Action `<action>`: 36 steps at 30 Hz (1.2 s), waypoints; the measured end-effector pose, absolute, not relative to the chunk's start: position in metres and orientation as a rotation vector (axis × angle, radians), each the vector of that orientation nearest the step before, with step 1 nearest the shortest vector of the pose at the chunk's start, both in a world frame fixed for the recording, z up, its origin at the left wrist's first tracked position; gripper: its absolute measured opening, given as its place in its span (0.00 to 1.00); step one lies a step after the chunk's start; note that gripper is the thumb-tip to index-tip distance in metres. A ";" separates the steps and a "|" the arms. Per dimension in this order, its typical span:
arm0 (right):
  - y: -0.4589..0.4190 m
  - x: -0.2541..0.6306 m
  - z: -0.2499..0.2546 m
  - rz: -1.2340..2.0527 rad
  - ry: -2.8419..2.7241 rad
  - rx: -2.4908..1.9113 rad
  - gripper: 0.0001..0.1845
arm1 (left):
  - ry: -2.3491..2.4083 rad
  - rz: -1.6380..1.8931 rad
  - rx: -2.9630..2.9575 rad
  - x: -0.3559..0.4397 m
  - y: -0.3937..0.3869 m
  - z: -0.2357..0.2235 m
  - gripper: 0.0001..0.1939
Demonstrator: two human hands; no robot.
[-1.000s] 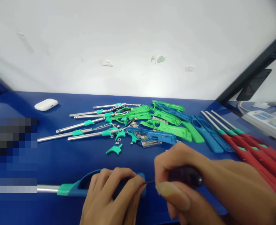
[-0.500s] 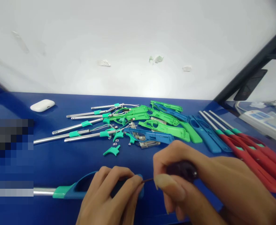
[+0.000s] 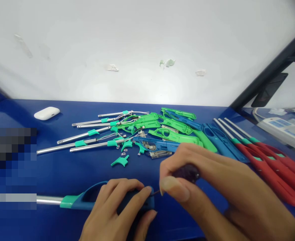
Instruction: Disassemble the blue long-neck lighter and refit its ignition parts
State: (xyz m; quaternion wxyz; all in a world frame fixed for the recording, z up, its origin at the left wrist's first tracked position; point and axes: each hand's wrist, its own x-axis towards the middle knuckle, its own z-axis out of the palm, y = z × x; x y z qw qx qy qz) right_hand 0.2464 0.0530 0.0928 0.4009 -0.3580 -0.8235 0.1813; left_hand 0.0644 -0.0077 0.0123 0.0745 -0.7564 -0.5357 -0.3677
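- Twd the L edge of the table (image 3: 69,174), mid-depth: abt six metal rods (image 3: 84,146) w/ teal collars lie loose, thin wires trailing off several; these look unassembled.
- R of them, nr table centre: teal triggers (image 3: 121,161), lying apart from any handle.
- Centre to R, twd back edge: green shells (image 3: 175,138) and blue shells (image 3: 160,144), several open w/ insides showing, clear parts (image 3: 160,154) among them; most of the work looks left here.
- Nr the R edge: three red lighters (image 3: 268,157), rods fitted, look whole, so prob. done.
- Nr the front edge, L of centre: the blue lighter (image 3: 87,203) lies lengthwise, rod pointing L, teal collar seated. Looks mostly together, prob. at the fastening stage.
- The person's L hand (image 3: 118,207) is clamped over its handle, palm side down, fingertips nr the butt; the handle runs under the fingers, most of it hidden.
- The R hand (image 3: 187,190), just R of the butt, is closed round a dark-handled driver (image 3: 187,173), thin shank aimed L at the butt. Can't tell if its tip is seated, as fingertips crowd it.
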 end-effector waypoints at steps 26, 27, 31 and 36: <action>0.056 0.251 0.102 0.569 -2.120 -0.693 0.12 | -1.339 -1.003 -2.379 0.038 -0.004 0.019 0.13; 0.056 0.250 0.102 0.567 -2.104 -0.723 0.11 | -1.352 -1.031 -2.376 0.037 -0.004 0.019 0.13; 0.055 0.252 0.099 0.534 -2.197 -0.760 0.20 | -1.377 -1.060 -2.401 0.033 -0.004 0.015 0.10; 0.047 0.250 0.095 0.497 -2.176 -0.703 0.12 | -1.404 -1.006 -2.404 0.034 -0.006 0.014 0.13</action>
